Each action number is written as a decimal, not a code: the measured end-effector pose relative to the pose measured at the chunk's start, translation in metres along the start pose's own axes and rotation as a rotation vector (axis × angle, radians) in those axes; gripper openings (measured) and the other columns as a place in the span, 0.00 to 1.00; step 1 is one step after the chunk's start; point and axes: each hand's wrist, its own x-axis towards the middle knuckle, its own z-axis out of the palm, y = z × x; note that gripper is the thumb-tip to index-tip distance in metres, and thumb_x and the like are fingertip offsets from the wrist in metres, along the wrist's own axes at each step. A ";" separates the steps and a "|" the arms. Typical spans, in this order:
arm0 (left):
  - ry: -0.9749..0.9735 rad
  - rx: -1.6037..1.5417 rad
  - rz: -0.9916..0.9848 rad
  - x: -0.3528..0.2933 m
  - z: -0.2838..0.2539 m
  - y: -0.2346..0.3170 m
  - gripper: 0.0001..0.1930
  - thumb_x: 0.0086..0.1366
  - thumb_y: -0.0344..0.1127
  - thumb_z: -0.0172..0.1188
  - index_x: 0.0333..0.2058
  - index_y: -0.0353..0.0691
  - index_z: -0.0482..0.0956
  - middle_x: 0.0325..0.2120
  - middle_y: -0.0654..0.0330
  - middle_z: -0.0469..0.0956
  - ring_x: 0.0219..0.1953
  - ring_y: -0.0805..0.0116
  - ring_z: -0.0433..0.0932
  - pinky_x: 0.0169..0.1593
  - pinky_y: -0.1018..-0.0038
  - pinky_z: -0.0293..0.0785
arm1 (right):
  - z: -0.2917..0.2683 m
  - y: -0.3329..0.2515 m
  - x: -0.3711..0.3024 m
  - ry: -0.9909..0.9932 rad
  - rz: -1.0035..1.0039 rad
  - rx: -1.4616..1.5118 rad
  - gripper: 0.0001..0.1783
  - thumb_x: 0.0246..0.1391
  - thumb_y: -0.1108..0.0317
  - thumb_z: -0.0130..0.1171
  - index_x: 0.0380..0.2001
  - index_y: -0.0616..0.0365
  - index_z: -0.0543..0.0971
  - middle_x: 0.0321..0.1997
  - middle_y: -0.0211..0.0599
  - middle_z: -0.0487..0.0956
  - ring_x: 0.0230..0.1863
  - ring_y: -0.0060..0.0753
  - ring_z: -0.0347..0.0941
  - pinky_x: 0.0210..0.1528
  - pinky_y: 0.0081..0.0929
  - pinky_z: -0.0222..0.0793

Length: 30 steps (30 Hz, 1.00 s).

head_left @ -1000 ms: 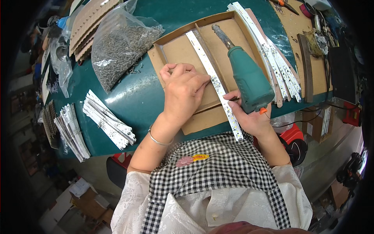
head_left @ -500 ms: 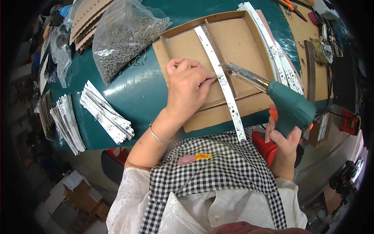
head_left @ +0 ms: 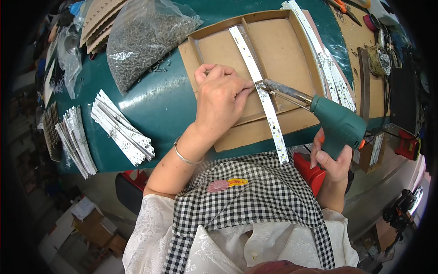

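A white LED circuit strip (head_left: 272,119) lies slantwise over a shallow cardboard tray (head_left: 292,43), its near end jutting past the table edge toward my apron. My left hand (head_left: 222,93) rests over the tray's left part, fingers curled and thumb and forefinger pinched at the strip's left edge. Whatever is between those fingertips is too small to make out. In my right hand (head_left: 335,160) is a green soldering gun (head_left: 340,123) with an orange trigger, gripped by its handle. Its dark tip touches or hovers just over the strip, close by my left fingertips.
A clear plastic bag of small metal screws (head_left: 141,45) stands at the back left, some spilled beside it. Bundles of white strips (head_left: 122,130) lie on the green table (head_left: 175,105) at left. More strips (head_left: 326,64) lean along the tray's right side. Orange-handled pliers (head_left: 344,10) lie far right.
The soldering gun's tip has moved slightly left and down onto the strip, near my left fingertips. The strip has shifted very little; my left hand keeps its pinch.
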 end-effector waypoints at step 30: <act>-0.024 0.046 -0.013 0.000 -0.017 0.004 0.13 0.46 0.26 0.73 0.33 0.43 0.85 0.25 0.64 0.81 0.34 0.66 0.77 0.51 0.62 0.64 | -0.009 -0.015 -0.002 0.138 -0.184 0.152 0.45 0.47 0.68 0.70 0.62 0.79 0.58 0.37 0.45 0.72 0.17 0.27 0.69 0.16 0.20 0.69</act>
